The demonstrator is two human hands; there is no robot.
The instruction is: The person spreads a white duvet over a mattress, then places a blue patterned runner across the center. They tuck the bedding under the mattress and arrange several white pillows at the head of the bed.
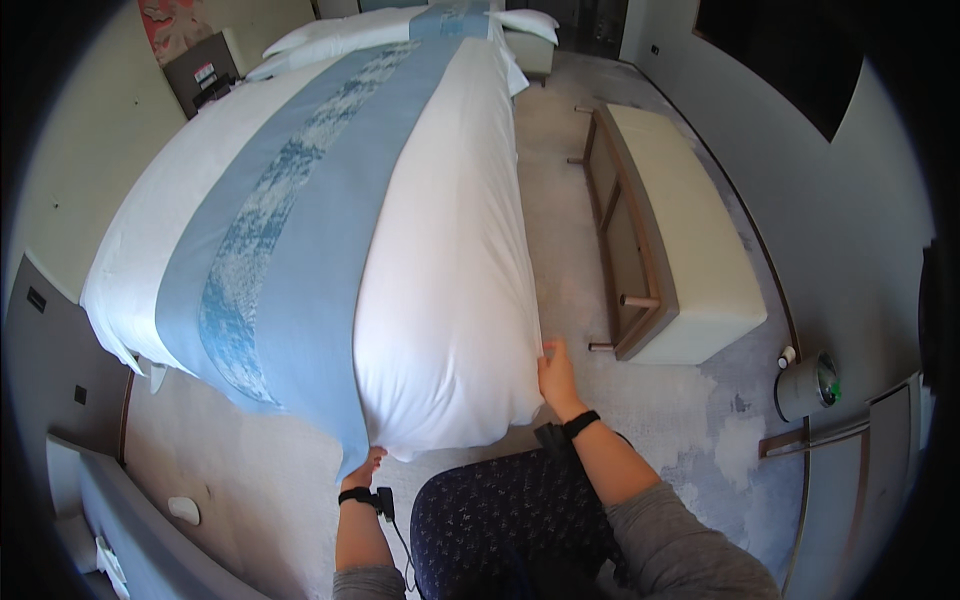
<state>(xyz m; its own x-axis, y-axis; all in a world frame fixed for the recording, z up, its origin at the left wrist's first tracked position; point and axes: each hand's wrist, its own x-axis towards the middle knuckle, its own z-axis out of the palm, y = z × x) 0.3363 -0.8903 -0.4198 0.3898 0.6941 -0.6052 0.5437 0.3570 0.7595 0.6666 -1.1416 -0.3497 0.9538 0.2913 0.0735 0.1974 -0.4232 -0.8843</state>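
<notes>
A white duvet [455, 300] covers the bed and hangs over its near end. Across the duvet lies a blue bed runner [330, 230] with a mottled teal stripe, its corner drooping toward the floor. At the duvet's lower hem, next to the runner's corner, my left hand [370, 466] is closed on the fabric, partly hidden by it. My right hand [560, 378] grips the duvet's edge at the near right corner, its fingers partly behind the cloth. Both wrists wear black straps, and a small device with a cable sits on the left one.
Right of the bed, a cream upholstered bench [690, 220] lies tipped on its side, wooden legs pointing at the bed. A waste bin [800, 390] stands by the right wall. At the lower left is a grey sofa [150, 530], with a white slipper-like object [184, 511] on the carpet nearby.
</notes>
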